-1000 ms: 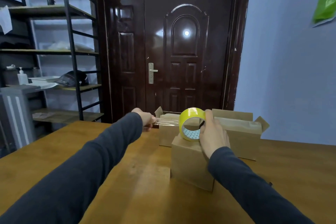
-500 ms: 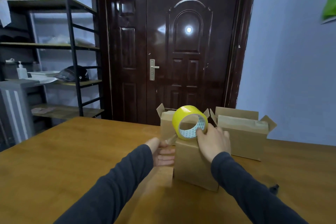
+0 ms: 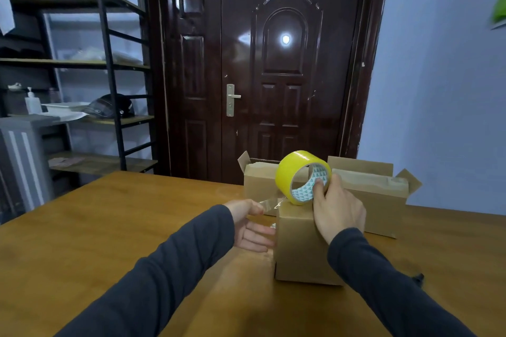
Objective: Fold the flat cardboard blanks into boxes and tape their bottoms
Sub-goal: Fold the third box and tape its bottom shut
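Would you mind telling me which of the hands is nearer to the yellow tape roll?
Right. The right hand grips the yellow tape roll itself; the left hand is lower left, pinching the pulled-out tape strip.

I'm seeing both arms in long, plain dark charcoal sleeves, snug down to the wrists; the left hand (image 3: 250,224) and right hand (image 3: 338,210) are bare, no gloves.
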A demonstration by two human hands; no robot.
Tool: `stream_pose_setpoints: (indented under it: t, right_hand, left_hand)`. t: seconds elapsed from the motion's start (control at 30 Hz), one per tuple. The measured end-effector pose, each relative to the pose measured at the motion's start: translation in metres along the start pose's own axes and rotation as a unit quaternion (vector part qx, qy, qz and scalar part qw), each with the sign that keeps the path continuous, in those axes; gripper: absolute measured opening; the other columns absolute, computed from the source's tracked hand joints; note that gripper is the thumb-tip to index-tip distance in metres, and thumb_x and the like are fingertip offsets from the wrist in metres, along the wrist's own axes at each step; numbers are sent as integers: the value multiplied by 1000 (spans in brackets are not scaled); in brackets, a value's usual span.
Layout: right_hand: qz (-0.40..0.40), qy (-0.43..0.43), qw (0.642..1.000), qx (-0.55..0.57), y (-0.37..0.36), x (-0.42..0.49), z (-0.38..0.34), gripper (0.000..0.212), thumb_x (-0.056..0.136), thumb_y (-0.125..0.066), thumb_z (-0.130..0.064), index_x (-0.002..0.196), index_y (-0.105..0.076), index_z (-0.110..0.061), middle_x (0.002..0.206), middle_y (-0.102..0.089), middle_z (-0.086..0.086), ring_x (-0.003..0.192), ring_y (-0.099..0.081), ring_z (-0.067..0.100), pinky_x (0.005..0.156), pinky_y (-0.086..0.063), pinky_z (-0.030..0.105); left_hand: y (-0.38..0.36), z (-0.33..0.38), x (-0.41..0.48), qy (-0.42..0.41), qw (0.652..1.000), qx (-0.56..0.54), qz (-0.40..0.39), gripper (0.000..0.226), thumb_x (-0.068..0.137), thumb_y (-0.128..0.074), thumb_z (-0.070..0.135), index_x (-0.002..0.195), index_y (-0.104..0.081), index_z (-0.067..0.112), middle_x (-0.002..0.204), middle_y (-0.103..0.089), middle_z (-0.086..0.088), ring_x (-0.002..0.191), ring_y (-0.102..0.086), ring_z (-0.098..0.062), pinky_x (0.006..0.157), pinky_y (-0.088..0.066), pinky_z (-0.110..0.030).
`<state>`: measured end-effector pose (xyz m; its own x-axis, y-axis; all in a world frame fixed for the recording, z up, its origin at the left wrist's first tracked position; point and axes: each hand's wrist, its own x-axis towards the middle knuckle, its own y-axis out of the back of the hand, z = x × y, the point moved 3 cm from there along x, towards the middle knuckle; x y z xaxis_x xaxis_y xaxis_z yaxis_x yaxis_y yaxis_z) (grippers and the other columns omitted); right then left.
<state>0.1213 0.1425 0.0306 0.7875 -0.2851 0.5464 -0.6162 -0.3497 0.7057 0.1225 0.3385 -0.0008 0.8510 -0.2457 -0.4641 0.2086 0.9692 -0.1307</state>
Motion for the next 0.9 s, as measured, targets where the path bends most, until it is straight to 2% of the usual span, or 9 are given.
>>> stream_pose_setpoints:
  t: [0.13,0.27,0.47,0.57,0.63,0.7,0.77,0.83,0.9]
  right_hand:
    - [20,0,1000,-5,3,-6,1,31,101,-26,-45,101,-43,-19,77,-59,0,63,-50,15,45,-24,24]
    - [28,12,1000,1,2,-12,3,28,100,-27,-46,100,-40,-22,77,-59,-1,61,-51,11,43,-24,20]
    - [30,12,999,12,1,-15,7,32,99,-27,-48,104,-44,-21,80,-61,-1,65,-54,10,43,-26,18]
    - [32,13,999,14,3,-17,7,30,99,-29,-47,102,-44,-21,78,-59,-2,63,-52,10,43,-25,18]
    - [32,13,999,17,4,-18,5,28,99,-29,-45,101,-43,-21,77,-58,-1,61,-50,9,44,-23,18]
    - [31,13,999,20,5,-19,3,26,99,-30,-45,99,-42,-21,75,-57,-1,59,-46,6,43,-22,18]
    - [32,12,999,24,6,-20,2,24,100,-31,-44,98,-42,-22,74,-56,-2,58,-44,6,43,-22,19]
    - [37,10,999,26,6,-20,2,24,100,-32,-43,96,-42,-21,71,-54,-2,58,-45,8,43,-22,20]
    - [41,9,999,29,7,-21,4,24,100,-32,-42,94,-42,-22,70,-54,-2,60,-46,10,44,-22,21]
  left_hand:
    - [-4,0,2,16,1000,15,20,36,100,-41,20,135,-40,14,82,-74,-18,84,-70,-37,76,-57,-47]
    - [-12,-8,6,23,998,39,54,15,98,-45,16,104,-57,10,85,-69,-12,80,-68,-28,82,-54,-41]
    - [-36,-21,11,36,987,98,123,23,98,-44,24,83,-55,9,70,-55,-6,66,-56,-19,82,-51,-38]
    - [-36,-34,9,32,968,205,142,17,96,-45,22,96,-54,8,90,-58,-8,71,-57,-19,75,-52,-35]
    - [-29,-36,19,-52,937,264,222,22,95,-47,18,114,-52,7,106,-59,-12,82,-57,-22,76,-53,-35]
    - [-24,-26,23,-212,922,133,294,16,97,-45,17,110,-54,14,110,-60,-10,93,-56,-23,87,-50,-36]
    - [-32,-12,22,-315,916,-41,246,20,101,-40,25,112,-56,21,118,-60,-3,112,-56,-21,99,-44,-34]
    - [-52,-13,25,-288,937,-146,130,38,103,-31,41,127,-54,23,127,-58,-1,120,-54,-20,103,-42,-34]
    - [-68,-22,30,-222,957,-175,67,54,99,-24,55,133,-52,23,128,-61,-8,116,-57,-25,98,-47,-38]
